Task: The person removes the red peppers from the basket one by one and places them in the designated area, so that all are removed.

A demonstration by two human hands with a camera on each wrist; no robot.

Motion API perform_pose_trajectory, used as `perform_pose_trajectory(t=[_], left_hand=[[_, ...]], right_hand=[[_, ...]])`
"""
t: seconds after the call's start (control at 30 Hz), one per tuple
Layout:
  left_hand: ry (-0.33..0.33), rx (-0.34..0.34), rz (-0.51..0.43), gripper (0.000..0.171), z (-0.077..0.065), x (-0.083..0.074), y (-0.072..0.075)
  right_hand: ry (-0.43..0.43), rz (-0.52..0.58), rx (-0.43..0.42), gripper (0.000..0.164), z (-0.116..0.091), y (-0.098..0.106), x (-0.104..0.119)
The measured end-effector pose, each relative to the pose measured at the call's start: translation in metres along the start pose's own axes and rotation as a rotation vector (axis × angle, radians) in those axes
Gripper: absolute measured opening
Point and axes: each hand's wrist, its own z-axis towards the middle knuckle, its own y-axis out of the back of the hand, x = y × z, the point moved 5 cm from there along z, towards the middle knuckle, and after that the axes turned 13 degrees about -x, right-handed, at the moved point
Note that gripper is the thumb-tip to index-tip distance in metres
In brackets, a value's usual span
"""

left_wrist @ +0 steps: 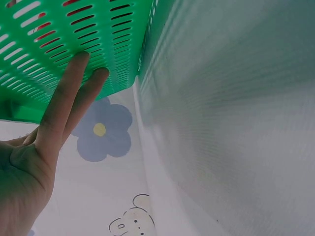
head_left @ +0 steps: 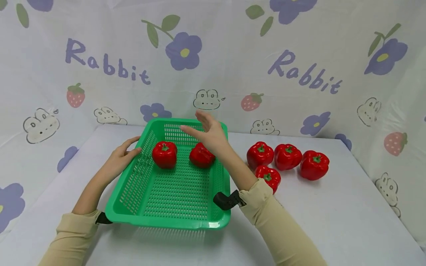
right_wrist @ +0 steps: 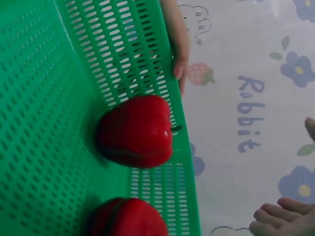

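Note:
A green slotted plastic basket (head_left: 166, 221) stands on the table with two red bell peppers inside. One, the left bell pepper (head_left: 165, 155), sits upright, stem up; the other bell pepper (head_left: 201, 156) lies on its side near the right wall. My left hand (head_left: 116, 162) rests against the basket's left side, its straight fingers (left_wrist: 69, 93) touching the outer wall and its thumb at the rim. Above the basket's right part hovers my right hand (head_left: 209, 135), thumb and fingers spread apart, holding nothing. In the right wrist view the right hand (right_wrist: 290, 221) is partly cut off.
Several more red bell peppers (head_left: 287, 157) stand close together on the white table (head_left: 332, 218), right of the basket. A printed cloth (head_left: 213, 55) with flowers and rabbits hangs behind the table. The right forearm reaches over the basket's right rim.

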Motion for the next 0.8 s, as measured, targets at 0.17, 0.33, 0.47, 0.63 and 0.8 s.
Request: perform_pose_trajectory(t=[0.17, 0.33, 0.47, 0.63, 0.8], left_hand=[[0.007, 0.002, -0.006, 0.063, -0.001, 0.001, 0.000], [0.009, 0.003, -0.010, 0.063, -0.002, 0.002, 0.000], [0.006, 0.000, -0.007, 0.063, -0.001, 0.003, 0.000], [0.001, 0.001, -0.006, 0.062, 0.000, 0.002, -0.001], [0.004, 0.001, -0.012, 0.063, -0.001, -0.001, -0.001]], right_hand=[[-0.063, -0.066, 0.011, 0.083, 0.003, -0.009, -0.012], [-0.112, -0.124, 0.008, 0.086, 0.007, -0.015, -0.020], [-0.169, -0.190, 0.027, 0.086, 0.011, -0.018, -0.029], [-0.222, -0.270, 0.062, 0.089, 0.015, -0.019, -0.043], [-0.247, -0.278, 0.083, 0.090, 0.014, -0.019, -0.051]])
